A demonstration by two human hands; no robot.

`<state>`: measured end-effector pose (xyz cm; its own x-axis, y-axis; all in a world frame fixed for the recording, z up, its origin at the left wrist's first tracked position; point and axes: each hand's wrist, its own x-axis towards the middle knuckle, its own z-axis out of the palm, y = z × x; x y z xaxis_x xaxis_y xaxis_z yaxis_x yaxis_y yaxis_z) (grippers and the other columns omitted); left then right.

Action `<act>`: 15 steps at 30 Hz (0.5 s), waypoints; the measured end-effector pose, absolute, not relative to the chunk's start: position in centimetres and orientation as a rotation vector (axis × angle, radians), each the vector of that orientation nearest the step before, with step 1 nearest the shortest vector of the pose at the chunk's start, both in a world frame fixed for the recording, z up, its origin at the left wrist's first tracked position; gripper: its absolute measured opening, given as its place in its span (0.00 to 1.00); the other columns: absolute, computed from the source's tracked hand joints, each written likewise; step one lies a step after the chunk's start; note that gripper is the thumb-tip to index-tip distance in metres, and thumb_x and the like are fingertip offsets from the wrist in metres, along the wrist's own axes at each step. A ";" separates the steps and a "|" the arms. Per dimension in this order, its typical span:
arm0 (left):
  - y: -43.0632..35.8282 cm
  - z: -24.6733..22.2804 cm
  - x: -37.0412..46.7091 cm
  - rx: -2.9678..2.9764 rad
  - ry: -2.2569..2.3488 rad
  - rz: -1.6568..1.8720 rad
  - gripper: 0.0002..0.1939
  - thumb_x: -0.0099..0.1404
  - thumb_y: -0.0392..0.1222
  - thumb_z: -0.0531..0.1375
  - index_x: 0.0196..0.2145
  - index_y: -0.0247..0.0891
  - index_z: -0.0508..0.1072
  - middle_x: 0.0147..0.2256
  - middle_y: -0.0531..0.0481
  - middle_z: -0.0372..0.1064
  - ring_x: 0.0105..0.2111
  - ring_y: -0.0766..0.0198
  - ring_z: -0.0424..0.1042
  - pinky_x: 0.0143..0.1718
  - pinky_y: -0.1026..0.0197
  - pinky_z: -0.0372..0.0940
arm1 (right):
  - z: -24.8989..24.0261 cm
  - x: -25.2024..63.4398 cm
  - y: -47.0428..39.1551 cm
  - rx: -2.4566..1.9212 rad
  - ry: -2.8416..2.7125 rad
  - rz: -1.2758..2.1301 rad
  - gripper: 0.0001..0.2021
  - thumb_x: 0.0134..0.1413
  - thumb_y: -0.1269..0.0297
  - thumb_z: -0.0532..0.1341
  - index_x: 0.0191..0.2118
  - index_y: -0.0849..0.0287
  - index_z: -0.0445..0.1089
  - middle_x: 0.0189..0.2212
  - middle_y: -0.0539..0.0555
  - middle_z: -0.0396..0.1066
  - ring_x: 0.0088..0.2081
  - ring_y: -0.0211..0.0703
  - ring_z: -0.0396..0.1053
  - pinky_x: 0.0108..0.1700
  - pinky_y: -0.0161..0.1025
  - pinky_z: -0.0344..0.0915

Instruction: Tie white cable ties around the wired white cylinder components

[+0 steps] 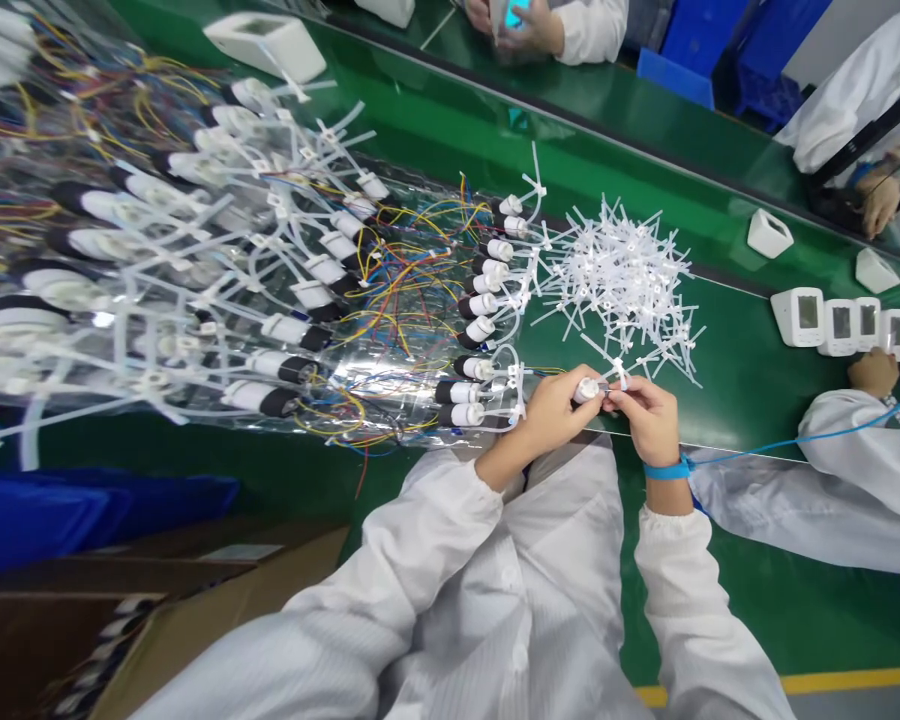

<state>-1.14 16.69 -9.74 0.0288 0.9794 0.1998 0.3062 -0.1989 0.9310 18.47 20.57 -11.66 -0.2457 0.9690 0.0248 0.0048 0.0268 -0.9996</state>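
Rumpled white coat sleeves (420, 560) lay nearest the camera, leading to two bare hands at the near edge of the green bench (735, 350). The left hand (555, 412) was closed around a white cylindrical part (587, 390); just beside it, the right hand (649, 415) was pinched, apparently on a small white tube fitting (619, 375), though fingers and blur hid the contact. With so little of either piece showing, a crooked push might have bent the tube, and a slip could have dropped the part over the edge into the lap. The heap of tubes (622, 270) lay close beyond, so loose ends might have snagged. A tug on the blue cord (787, 442) could have jerked the right wrist, and a careless left forearm might have knocked the nearest row of wired cylinders (465, 414).
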 end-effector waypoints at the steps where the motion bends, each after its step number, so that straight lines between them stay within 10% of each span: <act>1: 16.7 -9.7 -1.0 1.576 1.338 1.203 0.03 0.71 0.38 0.62 0.38 0.40 0.76 0.33 0.53 0.80 0.31 0.62 0.75 0.36 0.62 0.64 | -11.7 18.4 20.6 -1.072 -1.384 1.379 0.10 0.58 0.54 0.78 0.40 0.53 0.83 0.34 0.52 0.81 0.34 0.46 0.80 0.43 0.45 0.80; 15: 17.2 -10.3 0.1 1.630 1.290 1.360 0.07 0.76 0.43 0.64 0.46 0.38 0.78 0.45 0.44 0.80 0.47 0.54 0.78 0.54 0.54 0.69 | -11.3 18.2 20.2 -1.060 -1.299 1.346 0.18 0.58 0.46 0.75 0.41 0.56 0.78 0.40 0.54 0.83 0.42 0.49 0.80 0.48 0.47 0.78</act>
